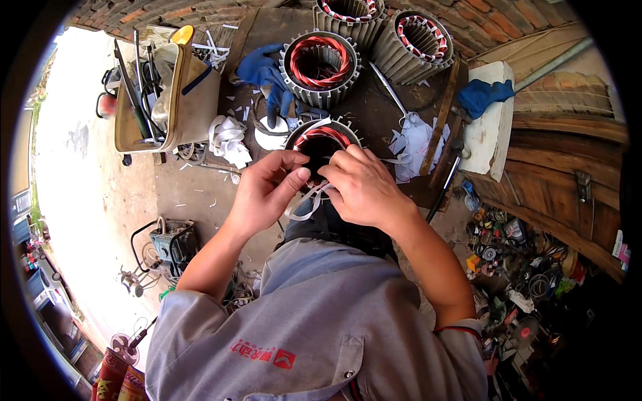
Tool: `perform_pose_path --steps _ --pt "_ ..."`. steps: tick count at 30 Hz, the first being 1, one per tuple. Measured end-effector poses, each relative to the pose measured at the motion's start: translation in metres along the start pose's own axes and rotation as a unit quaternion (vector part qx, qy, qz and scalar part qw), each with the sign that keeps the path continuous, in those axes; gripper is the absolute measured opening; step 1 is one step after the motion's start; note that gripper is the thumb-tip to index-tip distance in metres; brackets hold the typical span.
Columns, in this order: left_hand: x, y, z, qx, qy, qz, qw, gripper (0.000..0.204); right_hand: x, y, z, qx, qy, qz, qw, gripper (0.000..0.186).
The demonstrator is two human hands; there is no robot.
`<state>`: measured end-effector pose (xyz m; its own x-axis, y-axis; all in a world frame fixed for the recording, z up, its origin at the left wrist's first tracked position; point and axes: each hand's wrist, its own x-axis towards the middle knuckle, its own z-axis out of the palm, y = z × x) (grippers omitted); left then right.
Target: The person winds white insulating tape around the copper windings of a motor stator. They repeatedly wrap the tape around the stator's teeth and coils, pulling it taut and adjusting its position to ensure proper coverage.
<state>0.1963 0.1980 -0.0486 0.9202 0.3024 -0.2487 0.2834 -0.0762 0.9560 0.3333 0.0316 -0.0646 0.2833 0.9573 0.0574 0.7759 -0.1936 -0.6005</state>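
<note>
A motor stator (289, 144) with red coil windings (321, 137) sits in front of me, partly covered by my hands. My left hand (271, 190) is at its near left side, thumb and fingers curled toward the dark bore; what they hold, if anything, I cannot make out. My right hand (358, 187) is bent over the right of the opening with white lacing tape (304, 210) in its fingers; the tape hangs in a loop between the hands.
Three other stators (321, 90) stand behind, near blue gloves (257, 63) and paper scraps (418, 144). A plastic bin of tools (167, 137) is left, a white slab (488, 134) right. A machine (167, 244) sits lower left, cluttered parts (528, 267) lower right.
</note>
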Motion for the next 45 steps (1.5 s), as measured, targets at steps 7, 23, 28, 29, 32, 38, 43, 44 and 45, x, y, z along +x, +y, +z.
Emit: perform_pose_path --steps 7,23,28,29,32,38,43,44,45 --pt "-0.013 0.003 0.009 0.398 -0.034 0.036 0.916 0.024 -0.001 -0.001 0.002 0.012 -0.021 0.013 1.000 0.017" --pt "0.006 -0.003 0.011 -0.182 -0.042 -0.242 0.952 0.023 0.014 0.007 0.020 -0.041 0.128 0.038 0.990 0.008" --pt "0.015 -0.014 -0.003 0.078 0.042 0.014 0.996 0.014 0.012 0.009 0.010 0.127 0.156 -0.008 0.979 0.018" --pt "0.017 -0.014 -0.005 0.109 0.004 0.044 0.993 0.016 0.010 0.009 0.009 0.146 0.148 -0.020 0.978 0.019" --pt "0.026 -0.001 -0.002 0.167 -0.076 0.109 0.977 0.023 0.006 0.007 0.003 0.189 0.111 -0.050 0.974 0.024" --pt "0.028 -0.010 0.001 0.190 -0.115 0.121 0.967 0.017 -0.006 -0.010 -0.005 0.247 0.109 -0.019 0.963 0.018" --pt "-0.009 -0.036 0.020 0.143 0.022 0.216 0.966 0.021 -0.036 -0.035 0.002 0.461 0.084 0.348 0.812 0.027" --pt "-0.014 -0.040 0.025 0.148 0.036 0.233 0.960 0.021 -0.040 -0.034 0.010 0.485 0.058 0.370 0.790 0.029" --pt "-0.017 -0.043 0.030 0.152 0.052 0.250 0.955 0.021 -0.042 -0.034 0.017 0.509 0.031 0.392 0.766 0.031"
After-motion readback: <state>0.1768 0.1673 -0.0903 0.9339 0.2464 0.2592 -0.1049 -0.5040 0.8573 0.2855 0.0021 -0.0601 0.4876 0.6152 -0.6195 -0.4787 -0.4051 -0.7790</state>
